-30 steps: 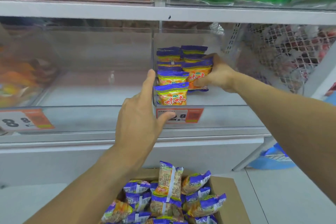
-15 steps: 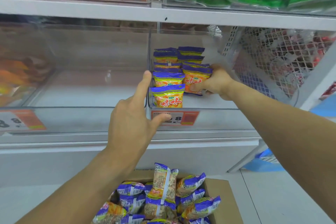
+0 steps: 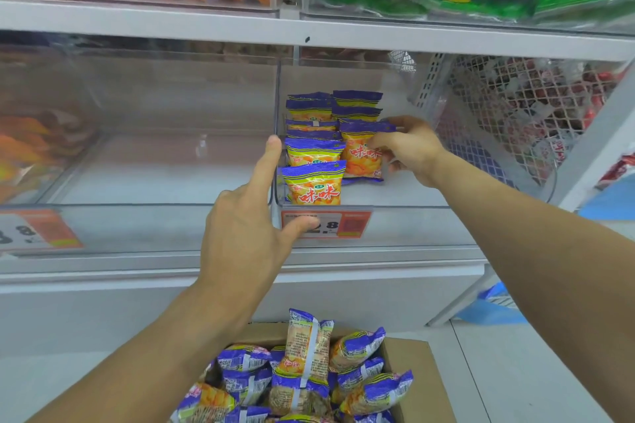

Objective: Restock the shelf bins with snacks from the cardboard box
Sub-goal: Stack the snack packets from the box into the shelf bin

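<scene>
A clear plastic shelf bin (image 3: 412, 208) holds two rows of upright purple-and-yellow snack packets. My right hand (image 3: 410, 149) reaches into the bin and pinches the front packet of the right row (image 3: 360, 151) by its right side. My left hand (image 3: 247, 227) rests on the bin's left front corner, forefinger straight up along the divider wall (image 3: 277, 106), thumb lying across the orange price tag (image 3: 350, 225). The front packet of the left row (image 3: 314, 184) stands just behind the bin's front wall. Below, an open cardboard box (image 3: 421, 378) is full of the same packets (image 3: 305, 354).
Left of the divider is another clear bin (image 3: 137, 216) with a bare floor. A white mesh basket (image 3: 515, 113) of red packets sits at the right. The shelf above (image 3: 309, 31) carries orange and green goods. A blue object (image 3: 491, 309) lies on the floor at the right.
My right hand has shifted on the right row's front packet, fingers now spread more along its right side. My left hand has stayed on the bin corner.
</scene>
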Demonstrator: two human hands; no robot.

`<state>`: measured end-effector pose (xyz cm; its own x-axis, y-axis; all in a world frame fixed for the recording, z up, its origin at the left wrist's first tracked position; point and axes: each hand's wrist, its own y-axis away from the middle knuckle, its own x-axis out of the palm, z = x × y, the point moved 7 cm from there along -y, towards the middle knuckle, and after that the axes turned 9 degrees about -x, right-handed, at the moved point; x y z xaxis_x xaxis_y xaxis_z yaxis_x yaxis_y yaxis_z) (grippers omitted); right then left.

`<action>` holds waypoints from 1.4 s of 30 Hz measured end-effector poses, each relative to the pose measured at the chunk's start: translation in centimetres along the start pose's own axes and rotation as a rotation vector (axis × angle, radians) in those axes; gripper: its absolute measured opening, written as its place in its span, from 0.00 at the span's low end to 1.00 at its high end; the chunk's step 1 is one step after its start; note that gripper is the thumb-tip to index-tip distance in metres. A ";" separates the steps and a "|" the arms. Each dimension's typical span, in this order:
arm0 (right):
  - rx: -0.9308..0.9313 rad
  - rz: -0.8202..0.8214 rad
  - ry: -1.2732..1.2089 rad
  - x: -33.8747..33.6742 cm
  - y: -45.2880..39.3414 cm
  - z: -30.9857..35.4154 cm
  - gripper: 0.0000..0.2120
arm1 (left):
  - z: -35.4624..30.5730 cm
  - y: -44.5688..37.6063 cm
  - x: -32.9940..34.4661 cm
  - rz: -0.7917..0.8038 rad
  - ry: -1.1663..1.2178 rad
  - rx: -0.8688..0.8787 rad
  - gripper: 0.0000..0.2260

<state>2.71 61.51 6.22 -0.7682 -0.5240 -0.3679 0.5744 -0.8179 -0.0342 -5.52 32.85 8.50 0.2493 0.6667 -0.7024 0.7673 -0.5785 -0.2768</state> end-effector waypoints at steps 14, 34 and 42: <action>0.055 -0.044 0.103 -3.3 2.2 0.9 0.09 | -0.5 -0.1 0.4 0.100 -0.082 0.050 0.48; 0.003 1.290 0.913 7.0 34.0 -15.3 0.30 | 8.8 22.6 10.6 1.370 -0.560 0.134 0.28; -0.287 1.326 1.175 9.3 34.4 -13.6 0.22 | 9.8 22.0 7.8 1.229 -0.534 0.065 0.27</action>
<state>19.16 31.71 -11.07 0.7085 -0.1989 -0.6771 0.7016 0.0947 0.7063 7.49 20.73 -9.53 0.4808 -0.5532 -0.6802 0.1806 -0.6967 0.6943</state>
